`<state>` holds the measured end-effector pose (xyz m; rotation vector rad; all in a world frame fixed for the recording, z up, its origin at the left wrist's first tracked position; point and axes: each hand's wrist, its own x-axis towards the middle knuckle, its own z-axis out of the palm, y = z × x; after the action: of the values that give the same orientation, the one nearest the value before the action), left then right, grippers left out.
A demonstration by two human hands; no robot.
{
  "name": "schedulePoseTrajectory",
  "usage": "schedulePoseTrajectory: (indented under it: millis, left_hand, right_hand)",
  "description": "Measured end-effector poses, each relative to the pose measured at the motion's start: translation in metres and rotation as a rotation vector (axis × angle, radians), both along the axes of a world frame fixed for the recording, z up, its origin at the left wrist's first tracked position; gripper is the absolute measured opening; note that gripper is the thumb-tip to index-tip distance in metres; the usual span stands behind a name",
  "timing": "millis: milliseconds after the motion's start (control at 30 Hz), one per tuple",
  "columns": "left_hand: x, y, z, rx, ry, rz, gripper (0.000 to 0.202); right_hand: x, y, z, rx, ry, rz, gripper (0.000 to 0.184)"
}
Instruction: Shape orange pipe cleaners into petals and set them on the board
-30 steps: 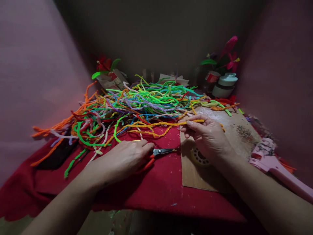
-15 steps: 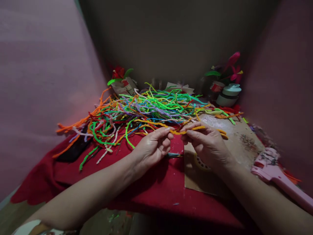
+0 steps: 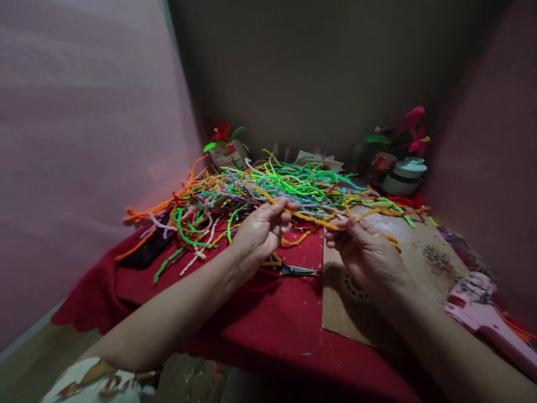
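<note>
the left hand [image 3: 262,232] and right hand [image 3: 369,257], held apart, each pinch one fuzzy orange-yellow pipe cleaner [image 3: 312,219] above the red cloth surface [image 3: 285,319]; its length runs crosswise between them, sloping down rightward.

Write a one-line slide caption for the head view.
Left hand and right hand pinch an orange pipe cleaner near scissors on red cloth.

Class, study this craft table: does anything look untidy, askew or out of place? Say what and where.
The pipe cleaners lie in one tangled heap, loose strands straggling left across the red cloth. Small scraps speckle the cloth and the cardboard sheet. Scissors lie loose below the left hand.
</note>
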<state>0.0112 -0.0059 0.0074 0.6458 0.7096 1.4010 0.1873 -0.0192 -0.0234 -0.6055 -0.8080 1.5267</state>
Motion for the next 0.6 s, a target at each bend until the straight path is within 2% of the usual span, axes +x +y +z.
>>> schedulePoseTrajectory:
  millis: [67, 167, 367, 500, 600]
  left_hand:
    - [-0.011, 0.008, 0.003, 0.025, 0.017, 0.068, 0.013]
    - [-0.019, 0.011, 0.000, 0.033, 0.082, 0.055, 0.013]
    - [-0.007, 0.000, -0.007, 0.113, 0.186, 0.042, 0.014]
    - [-0.001, -0.002, -0.004, 0.145, 0.198, 0.060, 0.014]
    - [0.003, -0.006, -0.005, 0.136, 0.218, 0.012, 0.014]
  right_hand:
    - [0.003, 0.005, -0.001, -0.024, 0.056, -0.013, 0.010]
    - [0.008, 0.010, 0.000, -0.043, 0.123, -0.018, 0.013]
    - [0.010, 0.012, 0.006, -0.044, 0.117, -0.042, 0.021]
    - [0.000, 0.002, 0.005, -0.022, 0.066, 0.057, 0.025]
    - [-0.005, -0.003, 0.004, 0.011, 0.034, 0.077, 0.015]
